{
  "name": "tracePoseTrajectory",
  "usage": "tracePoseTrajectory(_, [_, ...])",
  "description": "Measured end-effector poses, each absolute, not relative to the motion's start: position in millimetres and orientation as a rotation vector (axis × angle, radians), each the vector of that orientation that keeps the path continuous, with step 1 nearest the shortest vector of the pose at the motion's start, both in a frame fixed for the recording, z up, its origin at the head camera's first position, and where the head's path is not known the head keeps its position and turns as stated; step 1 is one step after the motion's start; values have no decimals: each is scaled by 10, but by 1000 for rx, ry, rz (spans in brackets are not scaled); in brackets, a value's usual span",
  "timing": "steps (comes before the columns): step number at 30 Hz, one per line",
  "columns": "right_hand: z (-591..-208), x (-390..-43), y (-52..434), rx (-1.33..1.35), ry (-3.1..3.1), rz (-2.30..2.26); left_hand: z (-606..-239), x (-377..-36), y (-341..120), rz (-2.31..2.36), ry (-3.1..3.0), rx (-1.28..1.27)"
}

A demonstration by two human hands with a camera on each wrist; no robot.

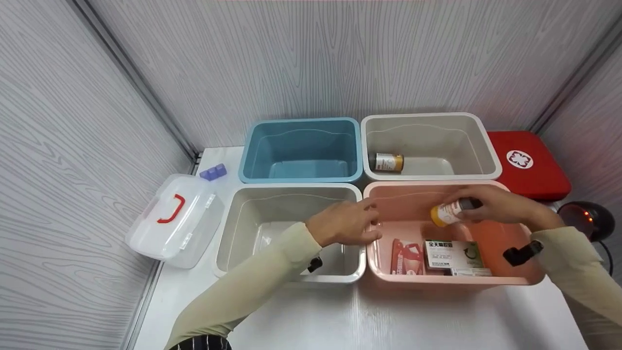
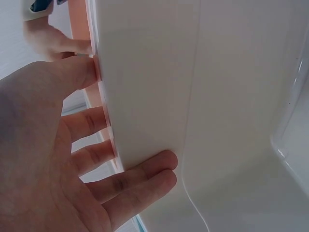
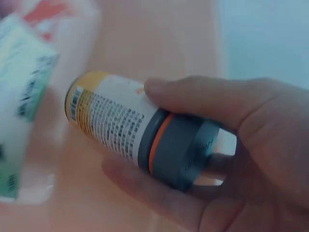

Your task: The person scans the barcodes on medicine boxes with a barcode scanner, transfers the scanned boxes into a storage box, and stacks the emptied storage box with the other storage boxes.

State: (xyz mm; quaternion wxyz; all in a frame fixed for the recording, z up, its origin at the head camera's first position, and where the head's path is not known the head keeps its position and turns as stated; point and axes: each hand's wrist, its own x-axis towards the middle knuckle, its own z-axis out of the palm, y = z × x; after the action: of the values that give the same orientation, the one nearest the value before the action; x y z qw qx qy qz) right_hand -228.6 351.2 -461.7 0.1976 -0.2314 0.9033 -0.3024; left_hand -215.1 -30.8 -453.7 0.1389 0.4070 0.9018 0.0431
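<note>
My right hand (image 1: 491, 206) grips a pill bottle (image 1: 447, 214) with a dark cap and a white-and-yellow label, tilted inside the pink bin (image 1: 437, 280). The right wrist view shows thumb and fingers around the cap end of the bottle (image 3: 116, 121). My left hand (image 1: 346, 222) rests on the rims where the front grey bin (image 1: 291, 278) meets the pink one, its fingers loosely spread. Seen from the left wrist, two fingers of that hand (image 2: 58, 145) reach over the grey bin's wall. Below the bottle lie a white-and-green medicine box (image 1: 452, 253) and a red-and-white packet (image 1: 407, 256).
Behind stand a blue bin (image 1: 301, 122) and another grey bin (image 1: 423, 118), which has a similar bottle (image 1: 388, 162) lying in it. A clear case (image 1: 170, 218) with a red handle and a purple pillbox (image 1: 213, 171) are left. At right lie a red case (image 1: 539, 170) and a black device (image 1: 590, 218).
</note>
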Motion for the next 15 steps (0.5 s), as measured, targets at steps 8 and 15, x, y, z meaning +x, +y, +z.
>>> tracePoseTrajectory(8, [-4474,-2088,3902,-474,2628,-1163,-4510,-2141,-300,140,2599,1164])
tracePoseTrajectory(15, [-4542,-1976,4032,-369,2761,-1406,-4513,-2141,-314,153,2596,1160])
